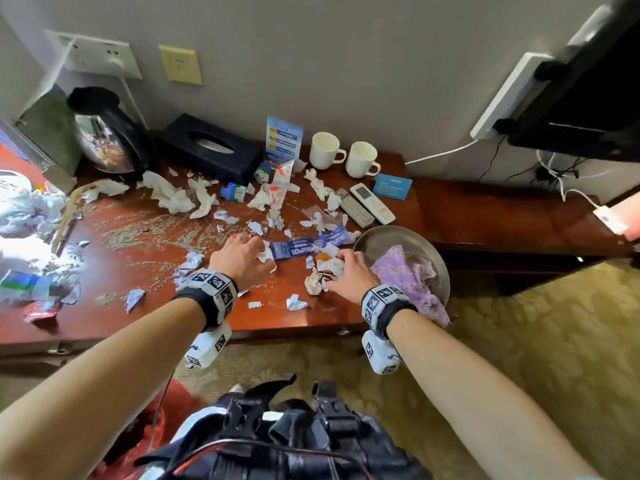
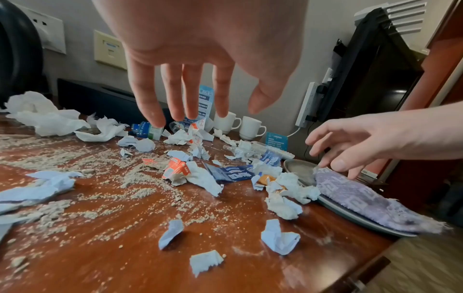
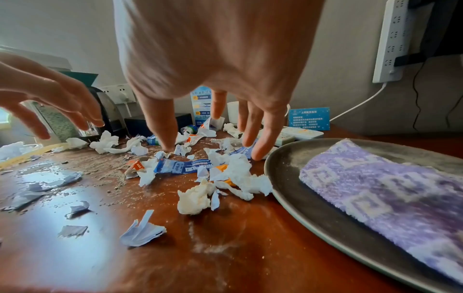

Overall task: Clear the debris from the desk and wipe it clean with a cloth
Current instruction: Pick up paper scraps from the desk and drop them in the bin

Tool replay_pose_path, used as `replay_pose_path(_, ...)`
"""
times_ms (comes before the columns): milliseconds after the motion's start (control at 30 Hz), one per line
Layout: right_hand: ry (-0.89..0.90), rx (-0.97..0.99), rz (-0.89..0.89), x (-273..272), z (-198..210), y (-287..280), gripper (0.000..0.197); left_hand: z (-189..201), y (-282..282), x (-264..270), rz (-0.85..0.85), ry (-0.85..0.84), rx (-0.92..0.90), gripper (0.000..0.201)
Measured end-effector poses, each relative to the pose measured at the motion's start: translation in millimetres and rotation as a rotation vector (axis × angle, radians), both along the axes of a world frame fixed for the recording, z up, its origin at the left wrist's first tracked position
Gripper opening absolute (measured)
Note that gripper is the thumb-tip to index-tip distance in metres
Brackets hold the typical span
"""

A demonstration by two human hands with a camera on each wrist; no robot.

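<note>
Hovering with loose, spread fingers and grasping nothing, the left hand and right hand flank one blue wrapper at the desk's centre, its long axis running 8 to 2 o'clock. At 3 o'clock, one purple cloth lies in one tray; at 12, two mugs and two remotes.

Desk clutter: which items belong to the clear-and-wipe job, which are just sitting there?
Job:
crumpled white tissues
torn blue wrapper
gritty grey crumbs
purple patterned cloth on round metal tray

Bystanders:
two white mugs
two white remotes
black tissue box
steel kettle
</note>
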State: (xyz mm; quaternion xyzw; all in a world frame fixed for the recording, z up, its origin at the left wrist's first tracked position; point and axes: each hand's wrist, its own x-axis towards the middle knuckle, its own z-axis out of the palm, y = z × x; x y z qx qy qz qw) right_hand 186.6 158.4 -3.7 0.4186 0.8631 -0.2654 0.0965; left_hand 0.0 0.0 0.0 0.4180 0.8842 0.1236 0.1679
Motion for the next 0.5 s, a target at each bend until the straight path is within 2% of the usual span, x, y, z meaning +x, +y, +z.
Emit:
replay_pose_path(300, -0.073, 0.023, -0.011, -28.9, -23.6, 13.9, 0.09, -24.6, 13.8, -28.8, -0.078, -0.035, -0.131, 0.046)
replay_pose_path(500, -0.114, -0.002, 0.006, -42.6, -33.8, 29.6, 0.098, -35.5, 25.8, -34.6, -0.114, -0.034, -0.104, 0.052)
